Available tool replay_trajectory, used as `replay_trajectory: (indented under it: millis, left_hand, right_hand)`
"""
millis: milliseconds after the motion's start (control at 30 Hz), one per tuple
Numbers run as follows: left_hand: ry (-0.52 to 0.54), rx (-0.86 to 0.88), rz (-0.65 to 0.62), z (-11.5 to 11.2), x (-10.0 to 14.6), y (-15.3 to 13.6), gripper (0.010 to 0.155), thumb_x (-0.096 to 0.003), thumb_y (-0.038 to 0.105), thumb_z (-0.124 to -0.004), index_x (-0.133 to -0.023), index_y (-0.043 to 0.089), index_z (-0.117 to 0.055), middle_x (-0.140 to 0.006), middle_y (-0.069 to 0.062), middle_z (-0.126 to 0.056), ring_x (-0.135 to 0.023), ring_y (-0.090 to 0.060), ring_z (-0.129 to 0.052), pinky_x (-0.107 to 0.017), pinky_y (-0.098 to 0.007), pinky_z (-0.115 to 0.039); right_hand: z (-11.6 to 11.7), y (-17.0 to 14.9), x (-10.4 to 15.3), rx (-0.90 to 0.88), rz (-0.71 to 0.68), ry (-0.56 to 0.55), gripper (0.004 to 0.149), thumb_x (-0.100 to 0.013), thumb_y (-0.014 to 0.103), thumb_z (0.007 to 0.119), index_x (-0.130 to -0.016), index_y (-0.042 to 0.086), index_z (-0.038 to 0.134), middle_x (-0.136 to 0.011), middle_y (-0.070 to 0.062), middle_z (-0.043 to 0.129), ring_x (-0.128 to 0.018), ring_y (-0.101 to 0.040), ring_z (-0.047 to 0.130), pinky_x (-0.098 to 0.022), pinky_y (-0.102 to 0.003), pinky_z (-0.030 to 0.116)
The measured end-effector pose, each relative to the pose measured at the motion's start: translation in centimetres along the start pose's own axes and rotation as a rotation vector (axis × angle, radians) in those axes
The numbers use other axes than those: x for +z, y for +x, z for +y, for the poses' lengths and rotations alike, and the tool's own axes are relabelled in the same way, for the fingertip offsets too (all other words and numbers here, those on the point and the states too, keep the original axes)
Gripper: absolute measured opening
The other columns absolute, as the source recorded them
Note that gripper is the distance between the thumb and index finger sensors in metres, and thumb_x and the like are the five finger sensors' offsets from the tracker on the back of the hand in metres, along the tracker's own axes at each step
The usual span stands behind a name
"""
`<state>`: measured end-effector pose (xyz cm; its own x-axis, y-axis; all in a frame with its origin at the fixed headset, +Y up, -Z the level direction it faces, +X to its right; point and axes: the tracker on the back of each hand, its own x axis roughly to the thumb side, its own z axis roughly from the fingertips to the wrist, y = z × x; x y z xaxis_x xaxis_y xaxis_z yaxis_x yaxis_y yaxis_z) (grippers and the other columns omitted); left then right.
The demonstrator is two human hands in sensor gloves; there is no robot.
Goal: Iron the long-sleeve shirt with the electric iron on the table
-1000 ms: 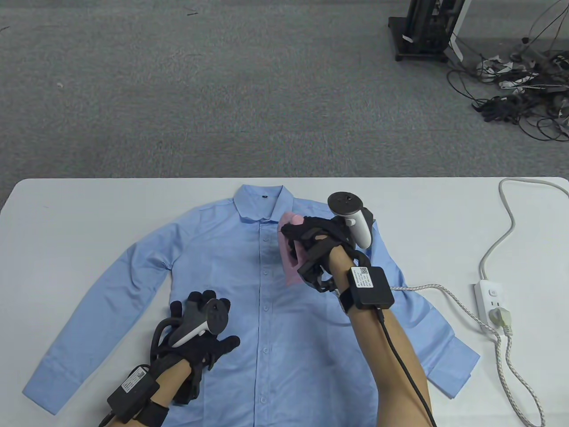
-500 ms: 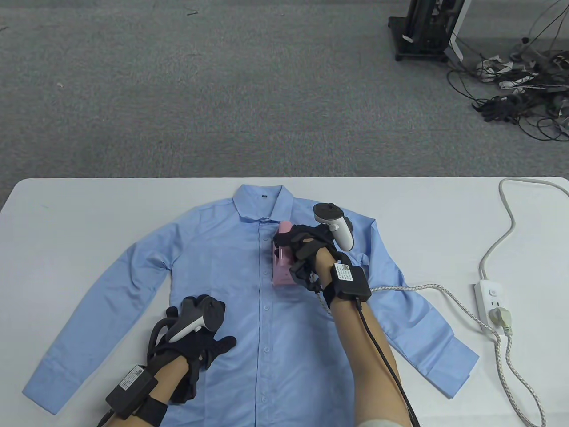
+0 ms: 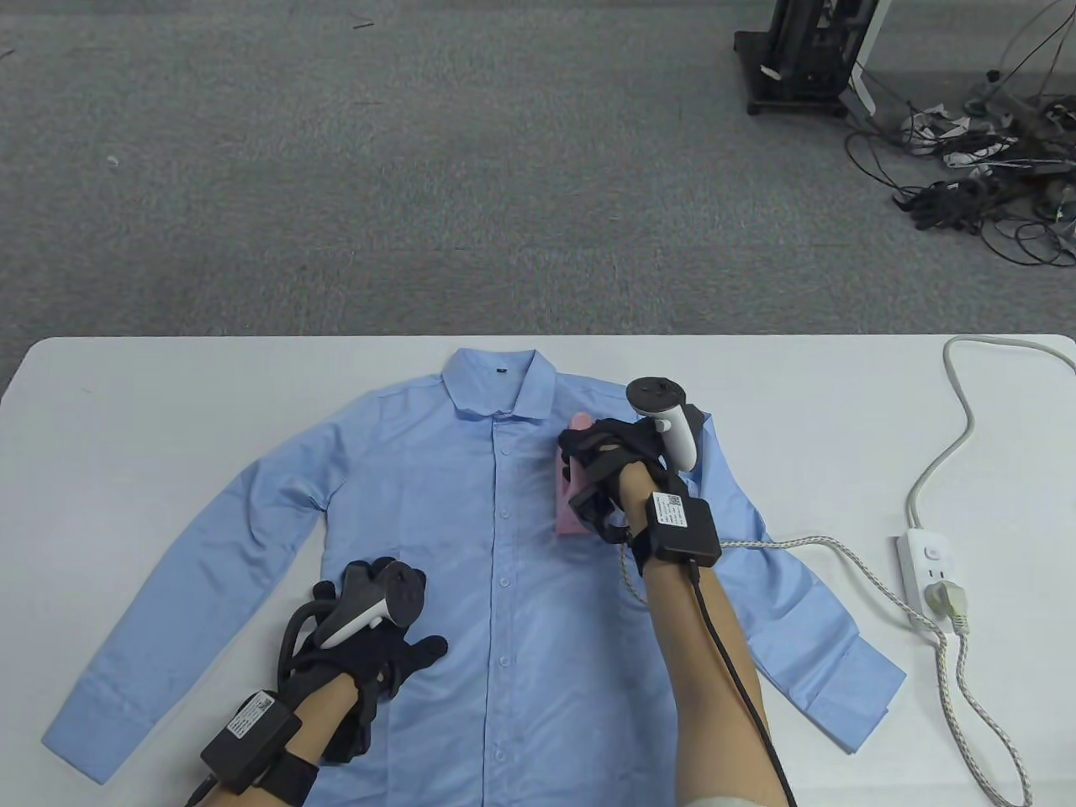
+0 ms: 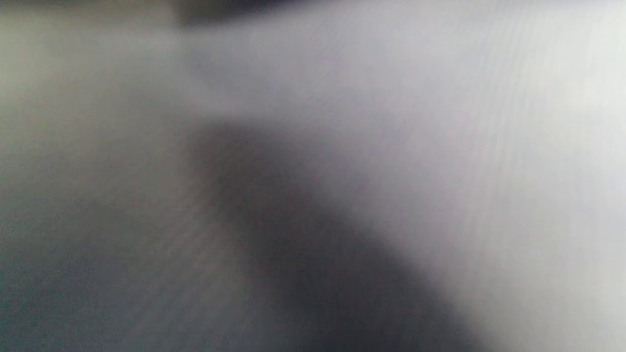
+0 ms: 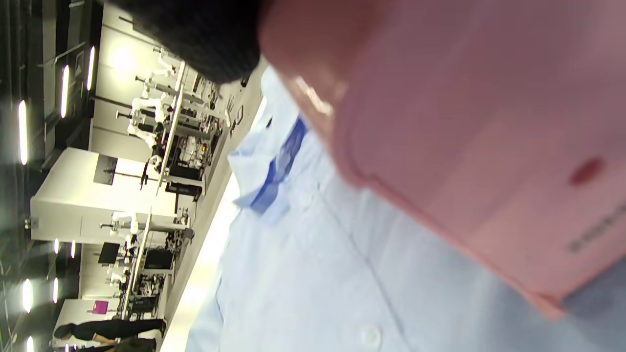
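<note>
Nearest us, the left hand (image 3: 370, 626) lies flat on the lower left front of the light blue long-sleeve button-up shirt (image 3: 437, 538), gloved fingers spread and straight, pinning the cloth to the white table (image 3: 168, 395). The shirt is laid out face up, buttoned, both sleeves angled out toward the near corners, collar at the far side.

Further in, right of the button placket, the right hand (image 3: 609, 471) has its fingers curled round the handle of the small pink electric iron (image 3: 572, 496), which sits on the upper right chest panel. In the right wrist view the pink body fills the frame with the collar beyond. Its braided white cord (image 3: 832, 551) trails right to the white power strip (image 3: 929, 567).

How far along? I'd call it mid-job: the iron is working the chest, and the front looks fairly smooth. The sleeves, collar and lower front seem still to come, though from these pictures I can't tell which areas are already pressed.

Hard to read: the left wrist view is a total blur. The soleplate is hidden, so whether it sits flat on the cloth is unclear. Both forearms are cut off at the near edge.
</note>
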<state>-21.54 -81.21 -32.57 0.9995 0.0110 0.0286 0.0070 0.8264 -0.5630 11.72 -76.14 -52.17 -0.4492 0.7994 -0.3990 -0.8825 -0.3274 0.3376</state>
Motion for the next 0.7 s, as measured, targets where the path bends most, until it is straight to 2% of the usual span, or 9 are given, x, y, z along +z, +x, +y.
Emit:
replay_trajectory:
  millis: [233, 400, 467, 533, 600, 700]
  left_hand:
    - [0.0, 0.0, 0.004, 0.0, 0.0, 0.0, 0.092, -0.0248, 0.079, -0.051, -0.095, 0.044, -0.003, -0.108, 0.003, 0.007, -0.104, -0.034, 0.005, -0.072, -0.065, -0.006]
    - [0.022, 0.004, 0.001, 0.1, 0.4, 0.2, 0.09, -0.0262, 0.078, -0.052, -0.096, 0.045, -0.006, -0.109, 0.004, 0.005, -0.105, -0.033, 0.002, -0.072, -0.064, -0.006]
    - [0.036, 0.015, 0.001, 0.3, 0.5, 0.2, 0.087, -0.0276, 0.077, -0.051, -0.097, 0.046, -0.009, -0.11, 0.006, 0.003, -0.107, -0.031, 0.0, -0.072, -0.064, -0.005]
    - [0.062, 0.047, -0.011, 0.7, 0.7, 0.1, 0.086, -0.0283, 0.076, -0.051, -0.098, 0.047, -0.011, -0.109, 0.007, 0.005, -0.106, -0.03, 0.002, -0.071, -0.063, -0.004]
    - [0.086, 0.052, 0.003, 1.2, 0.9, -0.1, 0.085, -0.0292, 0.075, -0.051, -0.098, 0.046, -0.01, -0.109, 0.007, 0.006, -0.106, -0.029, 0.003, -0.071, -0.063, -0.003]
    - [0.083, 0.043, 0.008, 1.4, 1.0, -0.2, 0.085, -0.0302, 0.074, -0.052, -0.097, 0.047, -0.009, -0.108, 0.008, 0.009, -0.106, -0.028, 0.006, -0.071, -0.063, -0.002]
  right_hand:
    - [-3.1, -1.8, 0.6, -0.056, -0.003, -0.087, 0.068, -0.046, 0.035, 0.074, -0.083, -0.017, 0.05, -0.068, -0.021, 0.077, -0.043, -0.025, 0.092, -0.03, -0.045, 0.081]
    - [-3.6, -1.5, 2.5, -0.043, -0.055, -0.161, 0.067, -0.046, 0.035, 0.074, -0.082, -0.017, 0.05, -0.067, -0.021, 0.077, -0.043, -0.027, 0.092, -0.03, -0.046, 0.08]
    - [-2.9, -0.3, 4.1, -0.008, -0.075, -0.159, 0.067, -0.045, 0.035, 0.074, -0.081, -0.017, 0.051, -0.066, -0.021, 0.077, -0.042, -0.027, 0.092, -0.029, -0.046, 0.08]
    - [-1.8, 1.2, 5.8, 0.046, -0.078, -0.106, 0.067, -0.045, 0.035, 0.074, -0.082, -0.016, 0.05, -0.067, -0.021, 0.077, -0.043, -0.027, 0.091, -0.03, -0.046, 0.08]
    - [-0.1, 2.4, 7.4, 0.059, -0.083, -0.073, 0.067, -0.045, 0.035, 0.073, -0.083, -0.016, 0.049, -0.068, -0.021, 0.076, -0.045, -0.027, 0.091, -0.031, -0.046, 0.08]
    - [3.0, 2.7, 8.5, 0.034, -0.091, -0.039, 0.068, -0.044, 0.034, 0.074, -0.083, -0.015, 0.049, -0.069, -0.021, 0.075, -0.047, -0.028, 0.091, -0.033, -0.048, 0.079]
